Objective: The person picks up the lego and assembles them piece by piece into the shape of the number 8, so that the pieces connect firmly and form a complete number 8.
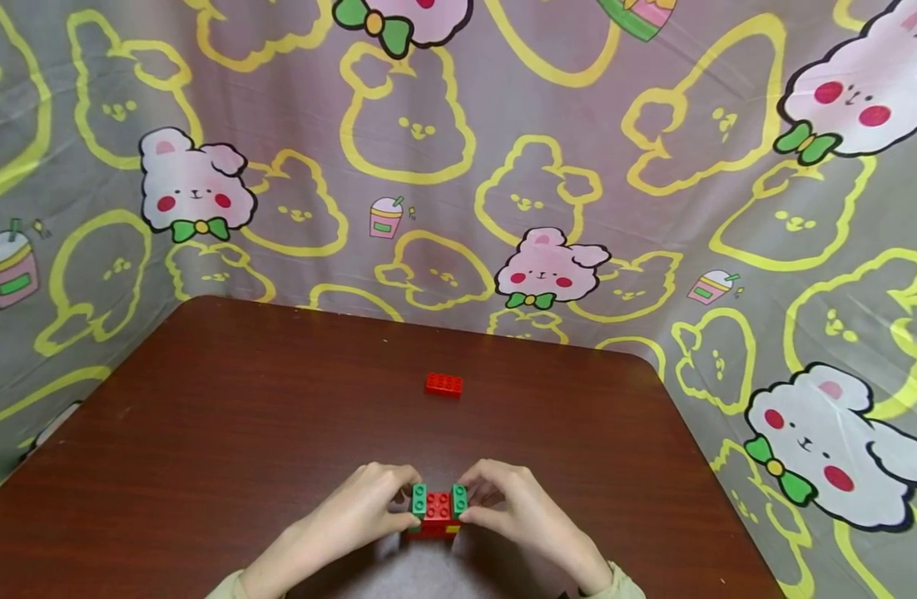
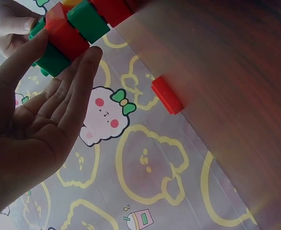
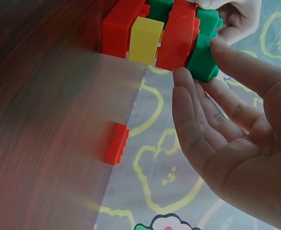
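A small stack of toy building bricks (image 1: pixel 438 505) stands on the table near its front edge. Its lowest brick (image 3: pixel 118 31) is red; above it come a yellow brick (image 3: pixel 146 40) and a green one (image 2: pixel 88 21), then another red brick (image 3: pixel 177 36). Two green bricks sit on top, one at each end. My left hand (image 1: pixel 364 509) pinches the left top green brick (image 1: pixel 418 499) between thumb and fingers. On the opposite end, my right hand (image 1: pixel 520 506) pinches the right top green brick (image 3: pixel 203 57) the same way.
A loose red brick (image 1: pixel 444 385) lies farther back on the dark brown table (image 1: pixel 279 399), beyond the stack. Patterned cloth (image 1: pixel 443 116) hangs behind the table and along its sides.
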A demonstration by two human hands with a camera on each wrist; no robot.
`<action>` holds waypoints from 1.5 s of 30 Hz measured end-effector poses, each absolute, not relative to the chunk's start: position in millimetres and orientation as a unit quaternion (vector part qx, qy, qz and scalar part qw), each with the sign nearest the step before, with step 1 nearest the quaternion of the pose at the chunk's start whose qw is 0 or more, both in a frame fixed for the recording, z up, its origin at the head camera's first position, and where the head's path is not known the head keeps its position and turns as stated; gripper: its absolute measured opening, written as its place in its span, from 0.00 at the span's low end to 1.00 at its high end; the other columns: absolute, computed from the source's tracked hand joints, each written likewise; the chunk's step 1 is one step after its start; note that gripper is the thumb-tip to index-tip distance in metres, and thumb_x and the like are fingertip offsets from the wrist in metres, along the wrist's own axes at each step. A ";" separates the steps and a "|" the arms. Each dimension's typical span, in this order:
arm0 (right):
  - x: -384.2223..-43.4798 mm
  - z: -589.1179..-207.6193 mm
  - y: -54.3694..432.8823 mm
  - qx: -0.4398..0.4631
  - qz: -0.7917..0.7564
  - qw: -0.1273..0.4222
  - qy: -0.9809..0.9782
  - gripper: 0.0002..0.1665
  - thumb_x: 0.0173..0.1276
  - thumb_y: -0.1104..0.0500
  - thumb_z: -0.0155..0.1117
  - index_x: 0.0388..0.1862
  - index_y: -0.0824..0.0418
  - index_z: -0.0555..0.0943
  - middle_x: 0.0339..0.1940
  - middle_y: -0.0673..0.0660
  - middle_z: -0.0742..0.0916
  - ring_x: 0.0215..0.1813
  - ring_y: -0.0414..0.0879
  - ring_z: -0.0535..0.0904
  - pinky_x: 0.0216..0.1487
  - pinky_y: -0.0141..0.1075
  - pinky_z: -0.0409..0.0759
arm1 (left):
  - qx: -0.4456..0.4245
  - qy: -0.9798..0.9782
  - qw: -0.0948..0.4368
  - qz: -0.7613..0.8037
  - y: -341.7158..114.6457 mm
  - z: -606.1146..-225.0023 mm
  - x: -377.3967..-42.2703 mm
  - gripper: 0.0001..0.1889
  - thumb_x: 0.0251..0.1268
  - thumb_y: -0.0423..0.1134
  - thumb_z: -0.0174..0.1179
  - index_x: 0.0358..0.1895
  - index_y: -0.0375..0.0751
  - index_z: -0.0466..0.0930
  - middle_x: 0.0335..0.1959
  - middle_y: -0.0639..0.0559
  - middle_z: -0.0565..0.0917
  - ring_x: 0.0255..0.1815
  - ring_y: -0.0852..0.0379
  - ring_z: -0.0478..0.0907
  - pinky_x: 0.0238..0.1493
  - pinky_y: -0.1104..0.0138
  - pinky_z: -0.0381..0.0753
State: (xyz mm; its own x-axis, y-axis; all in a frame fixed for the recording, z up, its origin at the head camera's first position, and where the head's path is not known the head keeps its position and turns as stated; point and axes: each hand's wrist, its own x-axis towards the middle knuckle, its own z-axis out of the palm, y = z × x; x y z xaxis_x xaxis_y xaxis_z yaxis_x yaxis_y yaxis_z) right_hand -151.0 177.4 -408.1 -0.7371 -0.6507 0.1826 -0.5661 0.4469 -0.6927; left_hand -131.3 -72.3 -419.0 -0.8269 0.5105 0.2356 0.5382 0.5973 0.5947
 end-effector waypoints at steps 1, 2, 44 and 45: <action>-151.2 -408.5 177.3 -0.359 -0.387 0.055 0.847 0.13 0.62 0.57 0.73 0.44 0.57 0.81 0.35 0.52 0.89 0.35 0.31 0.82 0.39 0.29 0.84 | -0.293 -0.893 0.020 -0.340 -72.3 -419.2 -131.3 0.13 0.50 0.36 0.76 0.38 0.40 0.83 0.31 0.55 0.87 0.31 0.66 0.81 0.30 0.77 0.78; -151.3 -408.9 177.2 -0.360 -0.390 0.055 0.846 0.13 0.62 0.58 0.73 0.44 0.57 0.81 0.35 0.52 0.89 0.35 0.31 0.82 0.39 0.29 0.84 | -0.292 -0.893 0.018 -0.341 -72.1 -419.5 -131.4 0.13 0.50 0.36 0.76 0.38 0.40 0.83 0.31 0.55 0.87 0.31 0.67 0.81 0.30 0.77 0.78; -153.4 -418.2 179.8 -0.357 -0.406 0.053 0.840 0.15 0.59 0.61 0.75 0.44 0.60 0.82 0.35 0.56 0.89 0.35 0.33 0.84 0.38 0.29 0.85 | -0.321 -0.883 0.015 -0.344 -77.0 -423.2 -135.9 0.13 0.52 0.38 0.75 0.39 0.41 0.84 0.32 0.56 0.88 0.32 0.67 0.83 0.32 0.77 0.80; -153.4 -418.3 179.9 -0.357 -0.406 0.053 0.840 0.15 0.59 0.61 0.75 0.44 0.60 0.82 0.35 0.56 0.89 0.35 0.33 0.84 0.38 0.29 0.85 | -0.325 -0.881 0.016 -0.343 -77.4 -423.1 -136.5 0.13 0.52 0.38 0.75 0.39 0.41 0.84 0.32 0.56 0.88 0.32 0.67 0.83 0.32 0.77 0.80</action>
